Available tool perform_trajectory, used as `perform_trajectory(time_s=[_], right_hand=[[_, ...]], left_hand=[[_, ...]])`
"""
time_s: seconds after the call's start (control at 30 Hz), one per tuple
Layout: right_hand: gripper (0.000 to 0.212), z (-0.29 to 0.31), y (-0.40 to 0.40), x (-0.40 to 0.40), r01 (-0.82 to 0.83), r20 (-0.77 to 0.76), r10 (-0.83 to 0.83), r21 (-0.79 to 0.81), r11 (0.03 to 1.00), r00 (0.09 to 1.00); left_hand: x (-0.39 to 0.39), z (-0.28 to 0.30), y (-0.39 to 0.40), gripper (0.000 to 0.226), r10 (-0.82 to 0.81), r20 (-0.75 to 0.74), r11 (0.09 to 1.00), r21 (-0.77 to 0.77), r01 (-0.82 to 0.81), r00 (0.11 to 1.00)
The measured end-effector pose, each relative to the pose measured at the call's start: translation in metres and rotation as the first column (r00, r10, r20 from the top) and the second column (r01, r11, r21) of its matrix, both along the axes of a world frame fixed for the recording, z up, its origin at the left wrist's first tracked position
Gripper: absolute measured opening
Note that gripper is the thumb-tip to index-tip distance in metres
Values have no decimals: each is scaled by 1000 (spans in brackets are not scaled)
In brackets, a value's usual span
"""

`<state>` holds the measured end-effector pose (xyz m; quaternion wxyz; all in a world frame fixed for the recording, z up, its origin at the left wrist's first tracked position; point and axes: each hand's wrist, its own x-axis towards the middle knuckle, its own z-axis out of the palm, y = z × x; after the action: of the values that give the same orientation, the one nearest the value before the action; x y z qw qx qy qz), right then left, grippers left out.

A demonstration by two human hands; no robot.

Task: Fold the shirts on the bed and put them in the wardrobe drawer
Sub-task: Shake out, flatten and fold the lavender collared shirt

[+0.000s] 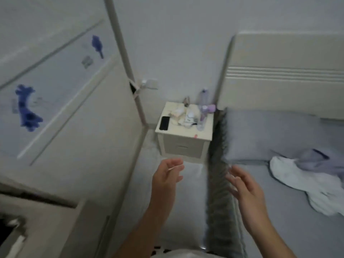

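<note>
Both your hands up, holding nothing.
Left hand (165,175) and right hand (245,187) fingers loose; shirts (305,175) lie on the bed (279,229).

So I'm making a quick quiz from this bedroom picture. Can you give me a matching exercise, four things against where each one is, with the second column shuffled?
Things:
1. black phone
2. white shirt
3. pillow
4. purple bottle

Places:
A. on the bed, against the headboard
B. at the back of the bedside table, near the wall
C. crumpled on the bed in front of the pillow
D. flat on the left side of the bedside table top

Pairs: 1-D, 2-C, 3-A, 4-B
</note>
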<state>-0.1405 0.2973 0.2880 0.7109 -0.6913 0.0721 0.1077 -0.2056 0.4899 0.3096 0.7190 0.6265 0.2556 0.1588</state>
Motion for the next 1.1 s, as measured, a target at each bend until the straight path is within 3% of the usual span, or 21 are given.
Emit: perform_trajectory(time_s=[0.13, 0.23, 0.43, 0.6, 0.77, 0.93, 1.03, 1.1], right_hand=[[27, 6, -90, 22, 201, -18, -201, 6, 979, 979], [28, -1, -147, 25, 369, -18, -369, 8, 929, 929], [30, -29, -235, 21, 668, -101, -669, -52, 743, 736], [29, -59, -277, 34, 786, -212, -794, -141, 602, 570], [31, -119, -309, 85, 852, -277, -864, -206, 480, 420], [37, -217, -338, 153, 871, -335, -883, -254, 421, 330], [35, -269, -348, 188, 861, -352, -873, -260, 437, 337], [35, -292, -354, 203, 853, -363, -869, -272, 444, 336]], left_hand=[[76, -8, -90, 17, -239, -1, 971, -30, 238, 971], [121, -18, -158, 24, -433, -11, 901, -21, 433, 901], [170, -52, -270, 17, -776, -118, 620, 36, 784, 619], [207, -91, -338, 15, -891, -223, 408, -12, 913, 395], [302, -174, -403, 17, -889, -380, 305, -72, 950, 257], [459, -297, -504, 37, -797, -475, 311, 205, 928, 372], [544, -356, -555, 47, -731, -582, 232, 278, 932, 356], [574, -382, -568, 40, -686, -635, 219, 285, 933, 355]])
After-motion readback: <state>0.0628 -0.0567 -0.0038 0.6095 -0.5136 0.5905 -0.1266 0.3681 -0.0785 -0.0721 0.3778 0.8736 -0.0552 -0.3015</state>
